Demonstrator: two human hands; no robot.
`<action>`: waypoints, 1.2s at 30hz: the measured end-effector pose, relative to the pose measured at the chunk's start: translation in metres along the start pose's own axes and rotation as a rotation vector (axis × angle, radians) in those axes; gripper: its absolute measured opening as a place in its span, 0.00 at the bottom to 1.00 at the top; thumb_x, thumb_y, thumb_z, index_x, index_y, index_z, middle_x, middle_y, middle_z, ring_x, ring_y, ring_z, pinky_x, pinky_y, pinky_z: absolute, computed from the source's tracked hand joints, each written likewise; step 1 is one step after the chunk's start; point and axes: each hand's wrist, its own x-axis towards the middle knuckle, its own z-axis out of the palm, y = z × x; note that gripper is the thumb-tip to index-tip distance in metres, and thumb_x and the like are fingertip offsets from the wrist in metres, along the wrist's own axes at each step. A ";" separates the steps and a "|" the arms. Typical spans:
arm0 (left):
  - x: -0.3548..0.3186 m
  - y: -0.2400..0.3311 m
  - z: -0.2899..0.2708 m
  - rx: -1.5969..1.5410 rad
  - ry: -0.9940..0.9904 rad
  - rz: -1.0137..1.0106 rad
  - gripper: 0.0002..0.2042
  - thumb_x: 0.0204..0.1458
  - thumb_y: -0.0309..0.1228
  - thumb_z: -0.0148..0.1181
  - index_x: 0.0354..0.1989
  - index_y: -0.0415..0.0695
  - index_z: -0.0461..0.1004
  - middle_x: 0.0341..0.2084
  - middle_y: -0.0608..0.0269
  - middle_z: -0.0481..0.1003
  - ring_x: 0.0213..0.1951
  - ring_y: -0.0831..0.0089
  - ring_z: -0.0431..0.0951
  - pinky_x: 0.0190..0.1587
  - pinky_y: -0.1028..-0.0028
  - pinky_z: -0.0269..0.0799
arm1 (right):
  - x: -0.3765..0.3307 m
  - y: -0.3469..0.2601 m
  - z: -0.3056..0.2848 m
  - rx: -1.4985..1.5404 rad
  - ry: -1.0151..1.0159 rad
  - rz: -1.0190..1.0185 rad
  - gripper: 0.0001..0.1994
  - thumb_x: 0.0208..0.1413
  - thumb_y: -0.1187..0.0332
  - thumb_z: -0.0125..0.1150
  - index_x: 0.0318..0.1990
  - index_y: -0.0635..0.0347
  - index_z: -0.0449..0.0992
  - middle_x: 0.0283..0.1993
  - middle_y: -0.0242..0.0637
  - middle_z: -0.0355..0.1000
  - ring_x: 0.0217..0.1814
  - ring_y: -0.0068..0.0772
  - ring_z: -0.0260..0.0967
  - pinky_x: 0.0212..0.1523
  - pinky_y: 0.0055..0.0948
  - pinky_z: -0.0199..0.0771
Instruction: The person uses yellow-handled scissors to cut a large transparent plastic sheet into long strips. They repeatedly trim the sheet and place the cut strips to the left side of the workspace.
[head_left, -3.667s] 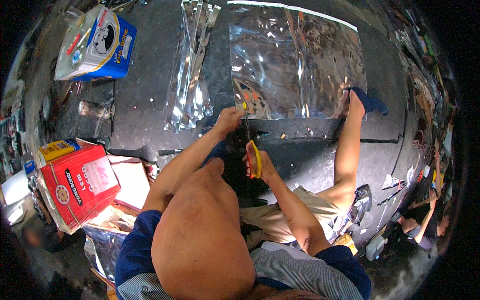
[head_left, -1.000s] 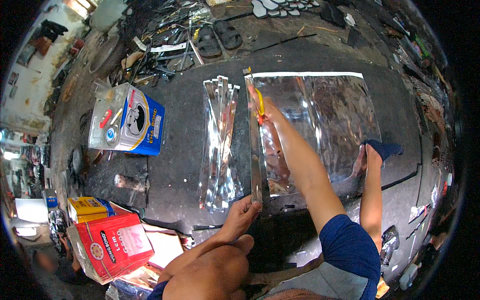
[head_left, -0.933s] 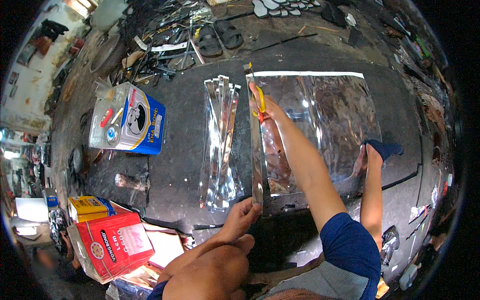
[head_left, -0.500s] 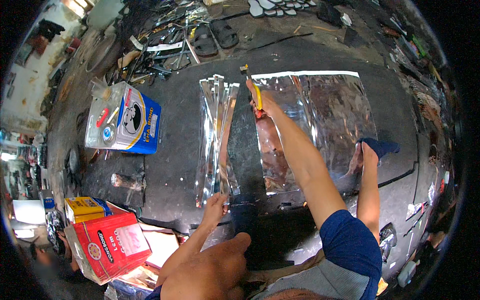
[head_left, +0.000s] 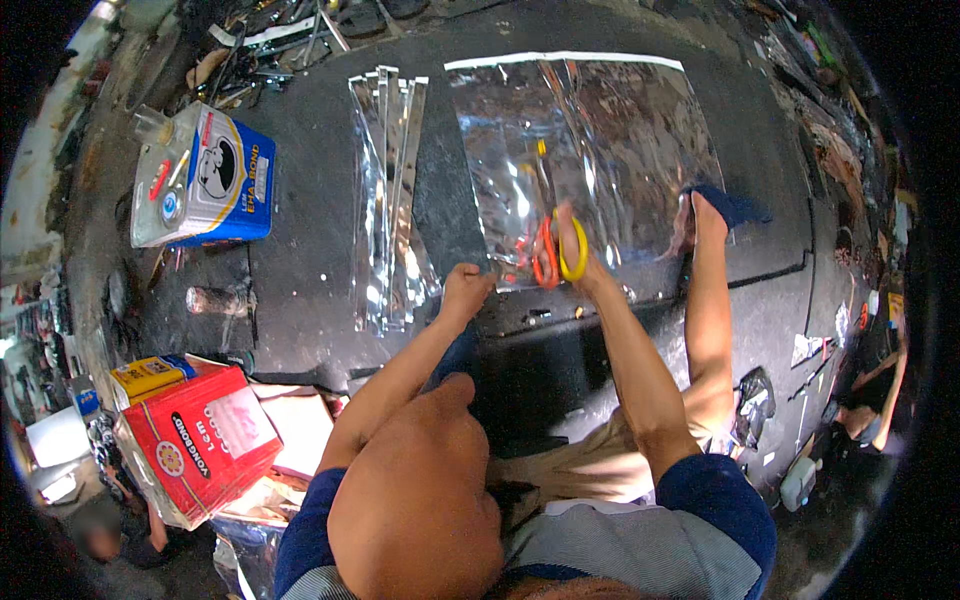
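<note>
A clear, shiny plastic sheet with a white strip along its far edge lies flat on the dark surface. My right hand is closed round scissors with orange and yellow handles, over the sheet's near part; the blades point away from me. At the sheet's near left corner is my left hand, thumb and fingers pressed together. What they pinch, if anything, I cannot make out. Left of the sheet lies a bundle of long narrow plastic strips, their near ends just left of that hand.
My foot in a dark blue sock rests on the sheet's right edge. To the left stand a blue and white tin, a glass jar on its side and a red box. Metal scraps lie at the far left.
My right hand has drawn back toward me with the scissors, from the sheet's far left corner to its near part. My left hand has left the strips' near ends and moved right.
</note>
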 end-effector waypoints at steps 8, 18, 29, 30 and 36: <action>0.021 0.001 0.034 0.024 0.075 0.004 0.05 0.45 0.27 0.62 0.25 0.38 0.74 0.18 0.63 0.73 0.19 0.77 0.71 0.19 0.78 0.63 | -0.176 0.074 0.027 0.144 -0.027 0.419 0.37 0.50 0.28 0.40 0.32 0.61 0.68 0.19 0.34 0.65 0.16 0.29 0.65 0.17 0.30 0.69; 0.013 0.028 0.022 0.029 -0.023 0.034 0.08 0.47 0.28 0.59 0.19 0.41 0.71 0.14 0.63 0.72 0.15 0.78 0.70 0.14 0.77 0.61 | -0.177 0.109 0.050 0.135 -0.096 0.509 0.29 0.53 0.40 0.53 0.32 0.64 0.69 0.15 0.30 0.63 0.13 0.28 0.65 0.15 0.28 0.69; 0.018 0.025 0.023 0.080 -0.014 -0.084 0.08 0.48 0.32 0.59 0.22 0.42 0.71 0.14 0.65 0.70 0.15 0.77 0.69 0.15 0.76 0.61 | -0.135 0.108 0.040 -0.011 -0.035 0.471 0.44 0.40 0.22 0.42 0.29 0.66 0.68 0.16 0.34 0.61 0.15 0.29 0.66 0.20 0.31 0.73; 0.019 0.023 0.023 0.048 -0.025 -0.111 0.09 0.49 0.33 0.59 0.23 0.42 0.71 0.15 0.65 0.70 0.16 0.76 0.70 0.15 0.76 0.61 | -0.132 0.108 0.038 -0.035 -0.039 0.460 0.44 0.40 0.22 0.42 0.29 0.66 0.68 0.16 0.34 0.61 0.15 0.29 0.65 0.19 0.31 0.73; 0.001 -0.010 0.030 0.006 -0.250 -0.028 0.12 0.55 0.39 0.55 0.27 0.43 0.70 0.16 0.67 0.68 0.16 0.76 0.69 0.15 0.76 0.60 | -0.122 0.094 0.042 -0.171 0.009 0.448 0.43 0.42 0.23 0.43 0.24 0.65 0.68 0.15 0.33 0.60 0.13 0.30 0.64 0.17 0.30 0.72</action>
